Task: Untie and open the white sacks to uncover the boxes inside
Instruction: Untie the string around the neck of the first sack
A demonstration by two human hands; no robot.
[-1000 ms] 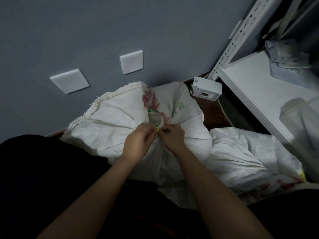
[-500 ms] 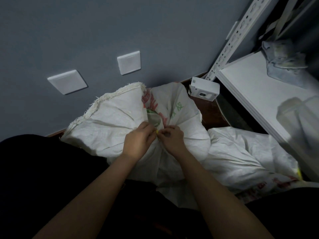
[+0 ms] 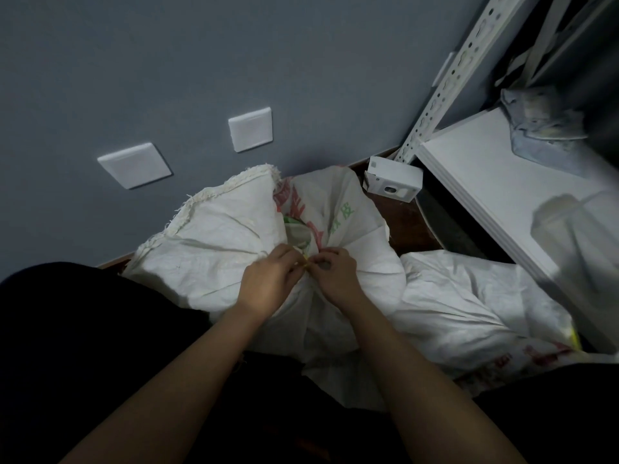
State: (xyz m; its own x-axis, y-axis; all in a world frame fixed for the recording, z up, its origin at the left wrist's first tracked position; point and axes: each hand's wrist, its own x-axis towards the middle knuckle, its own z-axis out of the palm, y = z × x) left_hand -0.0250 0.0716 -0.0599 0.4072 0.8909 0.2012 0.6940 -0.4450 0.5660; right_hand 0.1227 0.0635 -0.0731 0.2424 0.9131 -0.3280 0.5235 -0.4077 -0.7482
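A white woven sack (image 3: 217, 249) with red and green print lies on the floor against the grey wall, its neck gathered into a bunch. A thin yellow tie (image 3: 306, 262) binds the neck. My left hand (image 3: 271, 279) and my right hand (image 3: 335, 276) meet at the knot, and the fingers of both pinch the tie. A second white sack (image 3: 462, 303) lies to the right, partly under the shelf. The sacks hide whatever is inside them.
A white metal shelf (image 3: 495, 182) with a perforated upright (image 3: 445, 82) stands at the right, holding a crumpled bag and a pale container. A small white box (image 3: 392, 182) sits on the floor by the upright. Two white wall plates (image 3: 249, 128) are on the wall.
Both hands stay at the knot with only small finger movements. The view has shifted slightly.
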